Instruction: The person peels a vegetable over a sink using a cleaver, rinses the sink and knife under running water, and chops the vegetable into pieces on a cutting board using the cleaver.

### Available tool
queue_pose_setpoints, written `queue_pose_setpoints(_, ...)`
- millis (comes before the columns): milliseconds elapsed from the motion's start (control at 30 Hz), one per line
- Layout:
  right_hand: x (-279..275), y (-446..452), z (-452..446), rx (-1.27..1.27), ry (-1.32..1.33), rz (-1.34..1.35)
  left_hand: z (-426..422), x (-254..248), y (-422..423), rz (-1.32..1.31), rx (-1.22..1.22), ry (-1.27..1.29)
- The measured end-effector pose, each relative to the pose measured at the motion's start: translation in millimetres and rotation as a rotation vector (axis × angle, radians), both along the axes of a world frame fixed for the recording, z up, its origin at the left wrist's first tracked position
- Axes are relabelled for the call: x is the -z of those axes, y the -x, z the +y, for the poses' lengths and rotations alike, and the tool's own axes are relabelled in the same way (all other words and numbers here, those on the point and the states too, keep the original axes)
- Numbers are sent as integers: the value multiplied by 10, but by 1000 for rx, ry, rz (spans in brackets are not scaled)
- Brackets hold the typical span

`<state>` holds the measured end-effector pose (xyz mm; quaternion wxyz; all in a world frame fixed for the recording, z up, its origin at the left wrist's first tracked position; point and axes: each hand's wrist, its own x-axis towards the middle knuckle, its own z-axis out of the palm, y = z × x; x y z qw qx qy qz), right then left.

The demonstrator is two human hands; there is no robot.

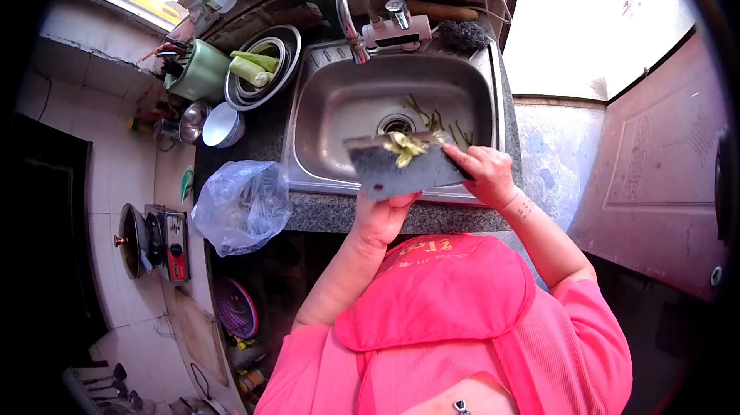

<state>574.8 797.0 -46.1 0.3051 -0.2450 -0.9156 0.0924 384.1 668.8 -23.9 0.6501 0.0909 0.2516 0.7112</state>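
A wide cleaver [412, 174] with a dark grey blade is held level over the near part of the sink, and limp yellow-green vegetable scraps [405, 148] lie on it. My right hand [486, 174] is closed around its right end, with the thumb side near the blade. From below, my left hand [383, 217] reaches up at the blade's near edge; most of its fingers are hidden behind the metal. Beyond the cleaver, long green peelings [418, 110] lie in the steel sink [339, 91] by the drain.
A tap [358, 49] rises at the sink's back. To the left stand stacked bowls [287, 87] with cut green vegetable pieces [250, 70], a white bowl [223, 125] and a green holder [204, 72]. A clear plastic bag [245, 207] hangs over the counter's front edge.
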Motion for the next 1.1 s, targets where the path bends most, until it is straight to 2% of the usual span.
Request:
queue_pose_setpoints(33, 14, -33, 26, 40, 31, -59, 38, -175, -58, 71, -50, 127)
queue_pose_setpoints(67, 24, -46, 64, 84, 68, -43, 15, -96, -7, 131, -44, 152)
queue_pose_setpoints(133, 37, -85, 125, 109, 115, -62, 73, -264, -81, 315, -136, 274)
queue_pose_setpoints(200, -28, -112, 54, 1, 139, 3, 22, 73, 162, 176, 73, 35)
queue_pose_setpoints(233, -148, -92, -2, -74, 93, 24, 12, 19, 47, 440, -35, 26)
queue_pose_setpoints(267, -207, -57, -77, -102, 46, 62, 118, 29, 17, 230, 96, -512)
queue_pose_setpoints(367, -339, 29, -208, -145, -31, 6, 83, 135, -27, 282, -6, -308)
queue_pose_setpoints(500, -309, 93, -133, -79, -52, 24, -17, 205, -25, 360, -158, -34)
queue_pose_setpoints(600, -249, 33, -35, -73, 55, -21, -43, -20, -49, 619, -3, 251)
queue_pose_setpoints(633, -273, -1, -15, -85, 79, -49, -47, 148, -43, 920, -76, 180)
queue_pose_setpoints(733, -349, -50, 17, -123, 95, -74, -97, 57, 5, 661, 5, 286)
queue_pose_setpoints(933, -372, -125, 268, -286, 545, -36, -89, 106, 109, 1040, -88, 112)
queue_pose_setpoints(967, -375, -151, 334, -189, 725, -135, -112, 100, 130, 1168, -130, 47)
queue_pose_setpoints(1000, -398, -180, 398, -94, 759, -246, -119, 43, 137, 1295, -173, -19)
queue_pose_setpoints(1033, -412, -217, 430, -55, 769, -291, -115, -8, 144, 1295, -165, -43)
queue_pose_setpoints(1100, -395, -263, 453, -25, 780, -299, -66, -32, 154, 907, -176, 55)
